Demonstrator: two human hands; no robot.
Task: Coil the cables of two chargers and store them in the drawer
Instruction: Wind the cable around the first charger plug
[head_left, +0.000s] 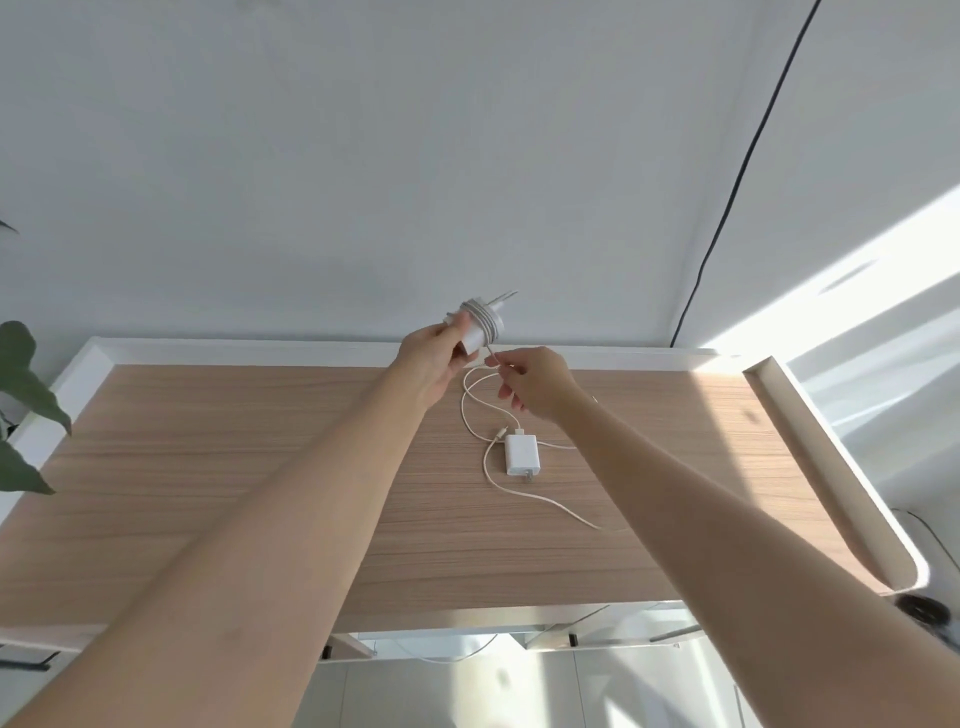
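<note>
Wood-grain desk top (260, 467) w/ a white raised rim filled the lower half of the frame, pale wall behind, green leaves at the left edge. Near frame centre, up by the back rim, the left hand (431, 358) was clamped round the first charger (480, 327), lifted off the desk, prongs aimed upper right, several turns of its cable (470, 400) already wound on the body. Right hand (535, 387) pinched the same cable just below the block; the slack dropped in a loose loop onto the desk. Second charger (521, 454) lay flat below the hands, a bit right of centre, its own cable trailing toward lower right, not yet coiled. Drawer wasn't clearly identifiable; some open structure showed under the front edge, can't tell.

Judgement: mid-wrap on charger no. 1, roughly a third thru the task. To do it well: keep light tension from the pinching fingers, lay turns side by side, don't kink at the plug end, and lift the slack clear so it doesn't snag the other cable.
</note>
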